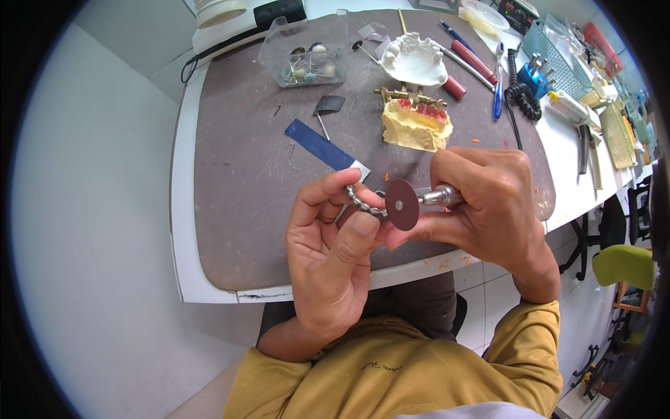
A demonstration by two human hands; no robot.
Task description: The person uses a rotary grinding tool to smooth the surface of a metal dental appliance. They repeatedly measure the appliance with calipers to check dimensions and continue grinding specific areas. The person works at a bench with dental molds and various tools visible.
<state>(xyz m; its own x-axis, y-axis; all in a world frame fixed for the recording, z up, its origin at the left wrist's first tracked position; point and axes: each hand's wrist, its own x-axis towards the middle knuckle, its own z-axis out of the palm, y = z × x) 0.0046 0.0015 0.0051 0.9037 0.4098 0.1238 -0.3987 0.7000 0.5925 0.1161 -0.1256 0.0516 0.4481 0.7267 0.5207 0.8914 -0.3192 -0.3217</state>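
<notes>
Between the thumb and fingers of my left hand (324, 258) is a curved, silvery metal dental framework (364, 204) with a row of rounded, tooth-like bumps. My right hand (481, 202) grips a rotary handpiece (442, 197) with a metal nose, pointing left. On its tip sits a dark red-brown grinding disc (402, 204), right beside the framework's right end; whether they touch I cannot tell. Beyond my hands stands a yellow plaster dental model (416, 130) with red wax on its teeth, joined to a brass articulator (401, 93). Behind it lies a white plaster cast (414, 60).
A clear plastic box (305, 63) of small polishing tools stands at the back left. A blue strip (321, 144) and a dark square piece (331, 105) lie left of the model. Red sticks (474, 61), pens and a blue bur holder (536, 75) occupy the back right.
</notes>
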